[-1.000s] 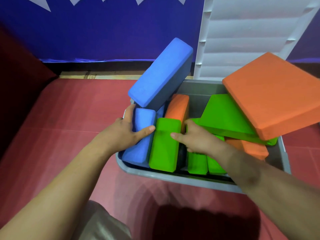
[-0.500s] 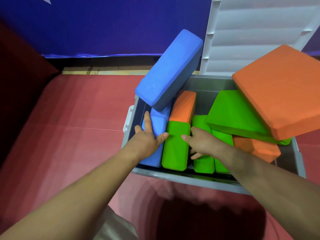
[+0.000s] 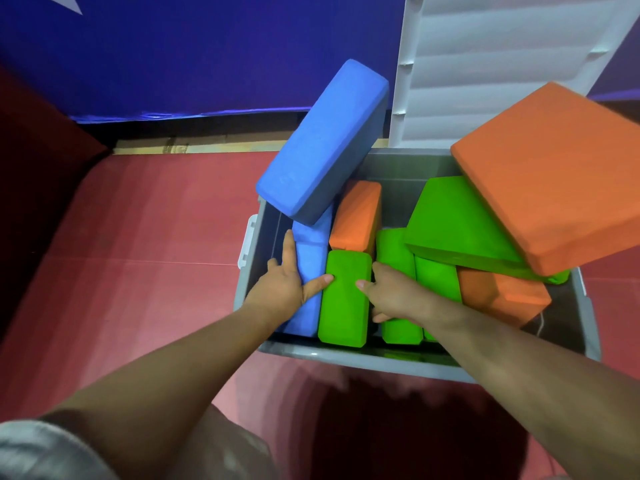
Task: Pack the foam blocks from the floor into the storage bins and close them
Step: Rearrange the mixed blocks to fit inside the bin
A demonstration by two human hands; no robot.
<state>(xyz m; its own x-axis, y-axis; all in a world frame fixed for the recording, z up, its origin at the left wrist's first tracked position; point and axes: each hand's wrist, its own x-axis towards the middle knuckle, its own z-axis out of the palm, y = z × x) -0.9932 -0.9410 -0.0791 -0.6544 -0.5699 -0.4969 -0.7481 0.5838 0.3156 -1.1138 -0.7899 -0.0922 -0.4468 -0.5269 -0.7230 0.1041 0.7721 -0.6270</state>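
An open grey storage bin [image 3: 346, 356] on the floor is crowded with foam blocks. My left hand [image 3: 280, 289] lies over a small blue block [image 3: 311, 265], fingers straight along its left side by the bin wall, thumb touching the green block [image 3: 343, 306] beside it. My right hand [image 3: 391, 296] holds that green block from the right, thumb on its top and fingers curled down into the gap. A large blue block [image 3: 322, 140] leans on the back left rim. A large orange block [image 3: 554, 174] rests tilted on a green wedge [image 3: 453, 223].
The bin's white lid [image 3: 485, 64] stands open against the blue wall behind. More blocks stand inside: an orange one [image 3: 356, 216], other green ones [image 3: 394, 258] and a low orange one [image 3: 502, 296]. Red floor mat [image 3: 138, 237] stretches to the left; a dark red pad borders it.
My left hand let go its curled grip on the small blue block and slid its fingers straight down beside it. The green block sits lower between both hands.
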